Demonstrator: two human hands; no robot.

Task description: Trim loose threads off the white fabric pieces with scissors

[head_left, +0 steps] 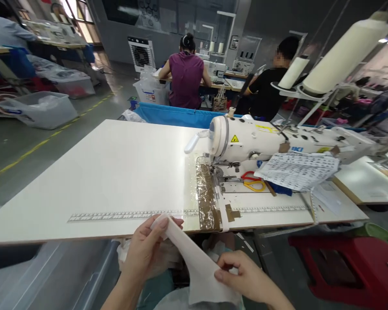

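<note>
A strip of white cloth (194,258) is held low in the view, in front of the near edge of the table (116,172), at about 6 o'clock. The left hand (148,249) pinches its upper end between thumb and fingers, just at the table edge, and the right hand (245,277) grips its lower part at 5 o'clock, with the thumb pressed on the cloth. The strip runs on a slant between the two hands, from upper left to lower right. More pale cloth (129,254) lies under the hands, on the lap. On the table, a ruler tape (132,214) is stuck along the near edge, and a patch of shiny brown tape (207,198) crosses it just above the hands, at 12 o'clock from them. Behind this patch stands a white sewing machine (261,140), at about 1 o'clock. Near its needle lie scissors (254,181) with red and yellow handles, and beside them, to 3 o'clock, a printed sheet (299,170). Two large cones of white thread (345,56) stand above the machine at 2 o'clock. A red stool (349,267) is at 4 o'clock, below the table. Far at 12 o'clock, behind a blue bin (177,115), a person in a purple top (186,79) sits with the back to the camera, and a person in black (268,92) sits to 1 o'clock. At 10 o'clock, clear plastic boxes (39,110) stand on the floor.
</note>
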